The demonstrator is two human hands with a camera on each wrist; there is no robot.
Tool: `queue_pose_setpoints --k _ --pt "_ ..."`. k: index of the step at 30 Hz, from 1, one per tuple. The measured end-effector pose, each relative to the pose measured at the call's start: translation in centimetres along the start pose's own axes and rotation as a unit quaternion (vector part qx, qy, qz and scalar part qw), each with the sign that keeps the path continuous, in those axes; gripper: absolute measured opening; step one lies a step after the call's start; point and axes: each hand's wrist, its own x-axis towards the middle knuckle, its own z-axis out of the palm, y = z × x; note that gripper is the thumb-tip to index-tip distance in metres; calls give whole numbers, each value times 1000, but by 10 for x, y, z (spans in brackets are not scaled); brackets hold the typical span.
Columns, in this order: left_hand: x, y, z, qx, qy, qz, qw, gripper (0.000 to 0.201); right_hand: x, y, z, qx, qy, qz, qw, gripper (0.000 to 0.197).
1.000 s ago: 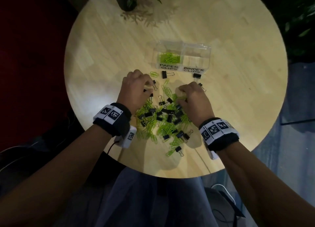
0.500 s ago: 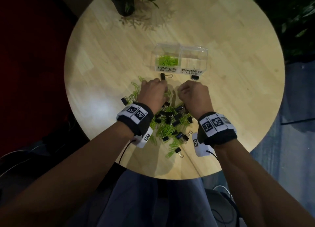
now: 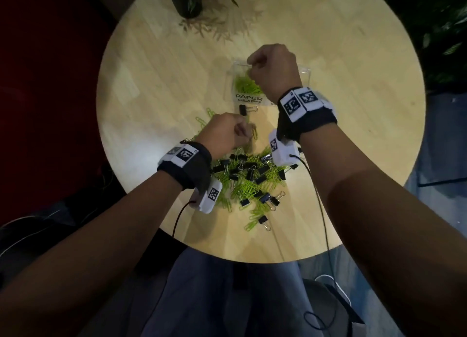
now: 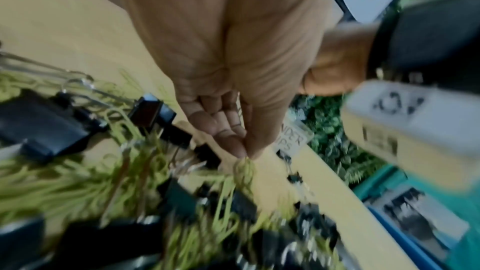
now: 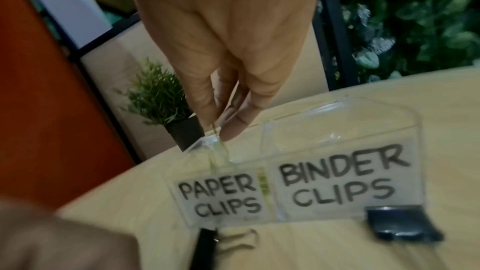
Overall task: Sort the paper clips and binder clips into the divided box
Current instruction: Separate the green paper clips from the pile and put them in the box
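A clear divided box (image 3: 230,84) stands at the table's middle, with green paper clips (image 3: 246,85) in its left compartment, labelled PAPER CLIPS (image 5: 221,198). The right compartment, labelled BINDER CLIPS (image 5: 340,182), looks empty in the right wrist view. My right hand (image 3: 250,67) hovers over the left compartment and pinches a green paper clip (image 5: 217,130) that hangs down into it. My left hand (image 3: 243,130) is at the far edge of the mixed pile (image 3: 250,180) of green paper clips and black binder clips. Its fingertips (image 4: 240,149) pinch a green paper clip (image 4: 244,168).
Two black binder clips lie in front of the box: one (image 3: 243,109) below the paper-clip label, one (image 5: 402,225) below the binder-clip label. Loose green paper clips (image 3: 208,114) lie left of my left hand. A potted plant (image 3: 188,0) stands at the table's far edge.
My right hand has left the pile and risen forward to the box's left compartment with a paper clip. My left hand stays at the pile's far edge, now pinching a clip.
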Motion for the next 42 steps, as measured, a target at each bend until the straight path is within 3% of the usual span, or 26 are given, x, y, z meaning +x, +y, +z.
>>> queue_pose_setpoints --k 5,8,10,14,17,20,24,29,36,40,42 --pt "6 19 -44 -118 89 48 988 6 -51 29 -3 1 73 -58 996 21" --pt "27 32 -59 -150 167 62 972 10 -83 51 15 -27 -2 -47 999 15" --pt "37 35 -62 -124 180 59 974 11 -94 60 29 -79 -49 -72 993 14" --pt "26 12 -63 57 176 47 982 17 -102 62 40 -175 -131 -135 967 40" --pt "2 -25 -58 170 172 -43 969 14 -106 68 35 -225 -163 -172 945 49" --pt "-8 -46 -49 186 165 -99 963 21 -107 74 31 -206 -173 -160 950 47" --pt "7 -24 -29 171 146 -52 973 11 -106 77 32 -164 -156 -144 964 51" --pt "7 -8 0 199 44 56 977 14 -97 76 31 -185 -180 -150 954 69" --pt "-17 -27 -1 162 80 43 983 23 -87 73 30 -204 -189 -177 944 50" --pt "-5 -9 8 248 44 29 967 47 -87 69 28 -208 -185 -178 944 19" --pt "-3 -5 16 278 53 31 959 49 -88 69 24 -212 -192 -166 944 14"
